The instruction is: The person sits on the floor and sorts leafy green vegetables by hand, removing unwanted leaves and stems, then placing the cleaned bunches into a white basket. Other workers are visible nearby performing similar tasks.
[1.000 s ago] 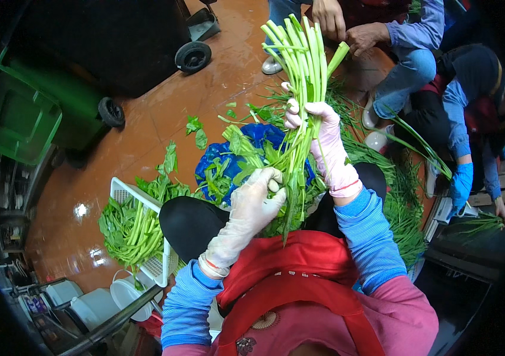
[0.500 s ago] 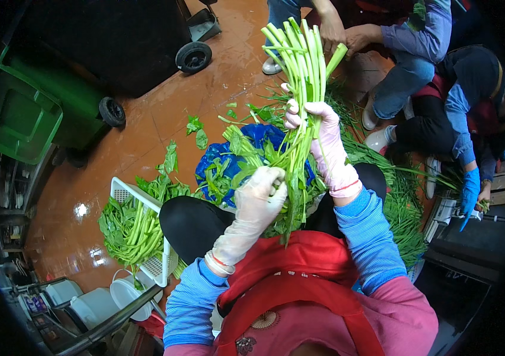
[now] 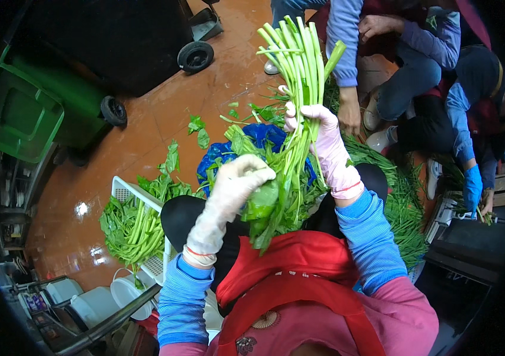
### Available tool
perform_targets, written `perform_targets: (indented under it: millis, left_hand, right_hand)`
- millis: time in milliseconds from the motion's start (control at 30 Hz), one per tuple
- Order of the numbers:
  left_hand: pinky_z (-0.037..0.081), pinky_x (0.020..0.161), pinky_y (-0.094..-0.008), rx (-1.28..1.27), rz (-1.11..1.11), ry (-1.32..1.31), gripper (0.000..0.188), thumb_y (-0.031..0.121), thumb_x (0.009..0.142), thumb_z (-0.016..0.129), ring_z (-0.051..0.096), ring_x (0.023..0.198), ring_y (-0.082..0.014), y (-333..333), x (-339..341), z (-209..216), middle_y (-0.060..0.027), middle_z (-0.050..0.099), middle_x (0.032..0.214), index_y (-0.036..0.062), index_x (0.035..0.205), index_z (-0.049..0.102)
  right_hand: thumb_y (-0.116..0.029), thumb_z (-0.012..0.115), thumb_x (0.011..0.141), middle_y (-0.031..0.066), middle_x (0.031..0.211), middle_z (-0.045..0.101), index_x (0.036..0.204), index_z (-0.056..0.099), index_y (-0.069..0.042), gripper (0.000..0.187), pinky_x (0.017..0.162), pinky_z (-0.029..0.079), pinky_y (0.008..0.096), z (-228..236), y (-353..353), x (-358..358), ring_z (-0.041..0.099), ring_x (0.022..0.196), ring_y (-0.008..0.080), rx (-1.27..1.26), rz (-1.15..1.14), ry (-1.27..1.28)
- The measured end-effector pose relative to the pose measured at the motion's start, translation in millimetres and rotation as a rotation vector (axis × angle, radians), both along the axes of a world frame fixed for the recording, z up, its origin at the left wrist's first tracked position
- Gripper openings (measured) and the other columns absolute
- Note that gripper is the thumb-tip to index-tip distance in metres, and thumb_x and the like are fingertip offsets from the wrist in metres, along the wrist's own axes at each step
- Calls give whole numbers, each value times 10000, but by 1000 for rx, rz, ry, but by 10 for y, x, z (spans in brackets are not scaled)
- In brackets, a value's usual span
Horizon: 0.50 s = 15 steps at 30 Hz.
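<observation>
My right hand, in a pale glove, is wrapped round a bunch of leafy greens. The long pale stems point up and away, and the leaves hang down toward my lap. Beside the lower part of the bunch, my gloved left hand is closed, thumb and finger pinched on a leaf that droops below it. Under the bunch, between my knees, more greens lie on a blue plastic bag, partly hidden by my hands.
At left stands a white basket of greens, with white buckets nearer. Green and black wheeled bins are behind. Loose leaves dot the wet floor. Long thin greens lie at right, near co-workers.
My left hand has moved slightly left and up, drawing a leaf out from the bunch. My right hand stays nearly in place. A co-worker's arm has reached down toward the floor greens.
</observation>
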<state>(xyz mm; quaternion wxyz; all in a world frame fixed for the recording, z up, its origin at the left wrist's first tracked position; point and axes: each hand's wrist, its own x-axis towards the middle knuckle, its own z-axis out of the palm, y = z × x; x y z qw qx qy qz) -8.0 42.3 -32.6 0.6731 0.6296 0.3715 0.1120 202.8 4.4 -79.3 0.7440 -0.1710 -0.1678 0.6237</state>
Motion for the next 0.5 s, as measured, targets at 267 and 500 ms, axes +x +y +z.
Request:
perform_targets:
  millis: [267,500]
  left_hand:
    - [426,615,-190,-128,-76,-8,176,34,867,513,546,691,-56,20,-102,5,-18,635,914,26,1024,593]
    - [456,557,-275,855,-155,149,295,167,697,690,532,579,-141,-410,-50,-187,-41,539,798,70,952,576]
  right_hand:
    - [-137,559,745,97,849,575,1210,444,59,518,661,450,277,11,-6,-50,542,691,180,-32,7,-25]
    - [-143,550,749,80,845,567,1253,405,52,560,662,426,277,0,5,-44,520,688,166,-71,-44,-28]
